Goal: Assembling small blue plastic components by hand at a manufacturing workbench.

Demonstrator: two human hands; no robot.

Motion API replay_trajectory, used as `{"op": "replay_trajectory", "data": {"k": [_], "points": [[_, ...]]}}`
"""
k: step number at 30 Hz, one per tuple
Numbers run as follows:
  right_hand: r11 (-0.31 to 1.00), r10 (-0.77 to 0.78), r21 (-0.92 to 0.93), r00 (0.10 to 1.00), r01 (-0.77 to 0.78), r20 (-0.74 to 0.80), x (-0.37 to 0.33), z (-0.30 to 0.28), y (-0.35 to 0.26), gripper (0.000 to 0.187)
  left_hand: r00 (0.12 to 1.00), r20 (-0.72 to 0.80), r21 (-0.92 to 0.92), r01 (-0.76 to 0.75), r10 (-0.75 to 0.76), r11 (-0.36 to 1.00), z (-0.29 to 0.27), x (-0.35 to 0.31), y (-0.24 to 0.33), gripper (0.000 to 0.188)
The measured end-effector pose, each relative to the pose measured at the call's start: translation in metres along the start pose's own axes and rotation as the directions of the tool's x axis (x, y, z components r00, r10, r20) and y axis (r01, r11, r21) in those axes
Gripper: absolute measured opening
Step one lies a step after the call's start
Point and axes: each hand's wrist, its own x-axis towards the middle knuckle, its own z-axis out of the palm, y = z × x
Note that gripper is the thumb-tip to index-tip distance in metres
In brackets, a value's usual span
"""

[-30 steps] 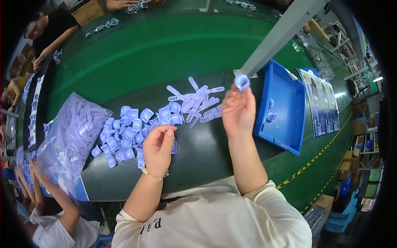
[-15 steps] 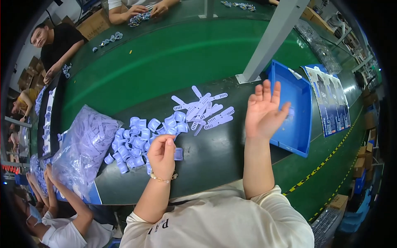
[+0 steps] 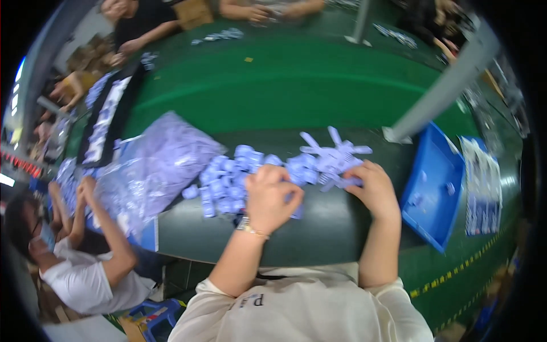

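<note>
My left hand (image 3: 269, 196), wearing a beaded bracelet, reaches down onto a pile of small curved lavender plastic pieces (image 3: 225, 185). Its fingers are bent in; whatever lies under the fingertips is hidden and smeared. To the right, my right hand (image 3: 375, 191) has its thumb and fingers closed on the near end of a slotted lavender strip, at the edge of a loose heap of such strips (image 3: 336, 154). Beyond that hand stands a blue plastic tray (image 3: 430, 225) with a few small lavender pieces inside.
Left of the pile lies a large clear bag (image 3: 171, 148) full of lavender strips. A grey metal post (image 3: 439, 91) rises behind the tray, and a printed sheet (image 3: 481, 188) lies right of it. Co-workers sit at the left and across the green-topped table (image 3: 285, 85).
My right hand, open and raised by the tray before, has come down to the strips and closed. The left hand has moved onto the pile. The whole view has shifted.
</note>
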Motion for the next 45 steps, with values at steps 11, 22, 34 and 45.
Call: {"op": "replay_trajectory", "data": {"k": [11,22,34,45], "points": [[0.999,-0.035,0.037,0.999,0.037,-0.03,0.0,0.007,-0.017,0.02,0.938,0.344,0.012,0.052,-0.053,0.999,-0.005,-0.016,-0.002,0.031],[0.489,0.115,0.859,0.988,-0.15,0.107,0.002,0.036,-0.02,0.01,0.98,0.2,-0.023,0.003,0.001,1.0,0.001,-0.015,-0.004,0.043],[0.279,0.112,0.952,0.989,-0.124,0.096,0.002,0.057,-0.031,0.009,0.974,0.223,0.038,0.032,-0.04,0.999,-0.015,-0.01,-0.005,0.036],[0.159,0.191,0.979,0.977,-0.124,0.093,-0.005,0.048,-0.053,0.025,0.951,0.242,-0.939,0.279,-0.191,0.199,-0.013,0.013,0.015,0.03]]}}
